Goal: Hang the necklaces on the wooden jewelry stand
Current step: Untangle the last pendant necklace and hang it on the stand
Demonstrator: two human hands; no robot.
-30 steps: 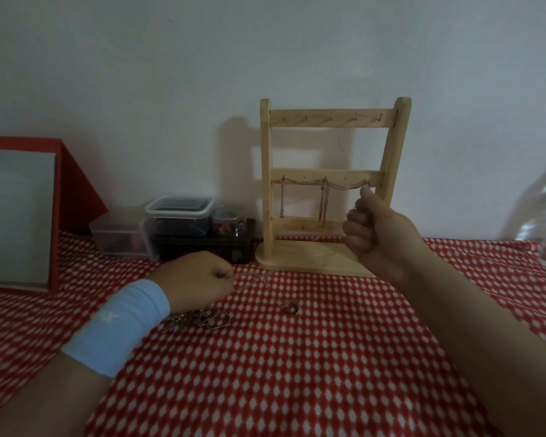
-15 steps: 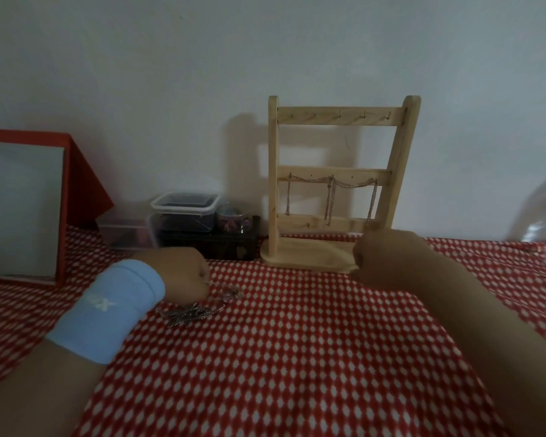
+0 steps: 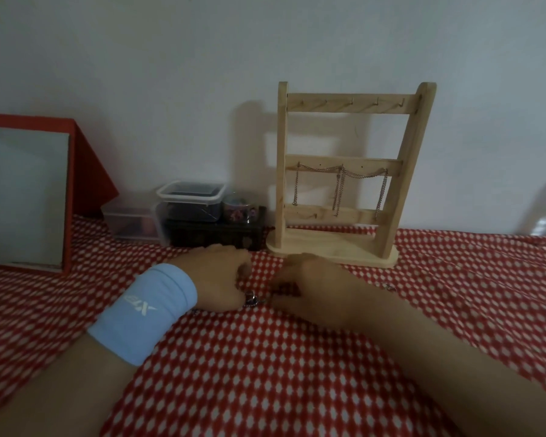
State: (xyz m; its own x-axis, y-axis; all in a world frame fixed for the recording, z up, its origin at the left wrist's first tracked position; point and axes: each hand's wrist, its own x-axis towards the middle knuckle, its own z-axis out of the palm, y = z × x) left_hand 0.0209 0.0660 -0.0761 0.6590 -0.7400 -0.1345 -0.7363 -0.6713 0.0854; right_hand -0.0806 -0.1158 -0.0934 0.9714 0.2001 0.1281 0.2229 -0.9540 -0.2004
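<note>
We have both hands down on the red-and-white checked cloth in front of the wooden jewelry stand, close together but apart. Our left hand, with the blue wristband, is curled, and our right hand lies knuckles up; whether either pinches anything we cannot tell, since the fingers are turned away from view. The necklace to hang shows only as a few metal links between the two hands, most of it hidden beneath them. Chains already drape from the stand's middle bar, their ends dangling; the top bar's hooks look bare. We judge the necklace light, limp and prone to tangling or slipping through fingers, so it is best pinched near one end, lifted clear of the cloth so it hangs straight, then looped over a hook.
</note>
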